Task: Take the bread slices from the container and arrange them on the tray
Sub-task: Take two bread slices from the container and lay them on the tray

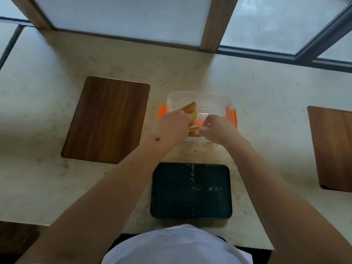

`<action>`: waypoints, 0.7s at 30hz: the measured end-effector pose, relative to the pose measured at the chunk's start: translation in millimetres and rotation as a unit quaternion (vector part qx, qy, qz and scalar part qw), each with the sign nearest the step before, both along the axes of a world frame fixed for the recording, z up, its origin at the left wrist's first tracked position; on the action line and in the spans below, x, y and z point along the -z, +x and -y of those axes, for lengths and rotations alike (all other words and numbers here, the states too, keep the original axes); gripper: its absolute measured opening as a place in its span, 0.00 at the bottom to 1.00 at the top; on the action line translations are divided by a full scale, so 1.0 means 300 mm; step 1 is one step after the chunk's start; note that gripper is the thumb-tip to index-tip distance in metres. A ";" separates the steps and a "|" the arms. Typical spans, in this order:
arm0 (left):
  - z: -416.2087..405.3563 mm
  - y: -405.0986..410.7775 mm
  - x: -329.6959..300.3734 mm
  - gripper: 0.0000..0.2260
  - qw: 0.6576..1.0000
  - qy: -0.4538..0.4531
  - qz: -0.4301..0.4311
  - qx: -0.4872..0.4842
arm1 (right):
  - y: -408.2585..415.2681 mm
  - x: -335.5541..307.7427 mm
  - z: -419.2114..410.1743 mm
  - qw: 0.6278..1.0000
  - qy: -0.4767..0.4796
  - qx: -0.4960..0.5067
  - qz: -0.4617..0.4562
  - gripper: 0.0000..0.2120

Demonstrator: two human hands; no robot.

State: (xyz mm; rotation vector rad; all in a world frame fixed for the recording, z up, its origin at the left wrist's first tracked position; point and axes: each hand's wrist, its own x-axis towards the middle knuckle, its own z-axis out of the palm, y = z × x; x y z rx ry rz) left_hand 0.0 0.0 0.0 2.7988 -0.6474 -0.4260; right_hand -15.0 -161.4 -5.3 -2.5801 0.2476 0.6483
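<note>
A clear plastic container (198, 98) with orange clips stands at the middle of the counter. Several golden bread slices (191, 108) lean upright inside it at its left side. Both hands are inside the container. My left hand (174, 126) grips the leaning slices from the left. My right hand (217, 128) pinches the edge of a lower slice (195, 129) at the near wall. A dark rectangular tray (191, 191) lies nearer to me, bare except for crumbs.
A dark wooden board (106, 119) lies left of the container, and another wooden board (333, 147) lies at the right edge. Frosted windows with wooden frames run along the back. The counter's front edge is just beyond the tray.
</note>
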 end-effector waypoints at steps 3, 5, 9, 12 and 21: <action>0.034 0.033 0.045 0.10 1.000 0.020 -0.014 0.003 | 0.025 0.015 0.012 0.997 -0.022 -0.023 -0.069 0.17; 0.045 0.036 0.064 0.16 0.999 0.035 -0.028 0.020 | 0.036 0.027 0.011 0.996 -0.007 -0.022 -0.082 0.21; 0.058 0.046 0.091 0.16 0.997 0.061 -0.033 0.032 | 0.050 0.041 0.022 0.996 -0.009 -0.041 -0.076 0.14; 0.077 0.049 0.093 0.16 0.996 0.079 -0.032 0.029 | 0.046 0.059 0.032 0.997 -0.011 -0.057 -0.049 0.07; 0.102 0.076 0.094 0.08 0.993 0.118 -0.021 0.013 | 0.053 0.088 0.038 0.993 0.035 -0.070 -0.085 0.14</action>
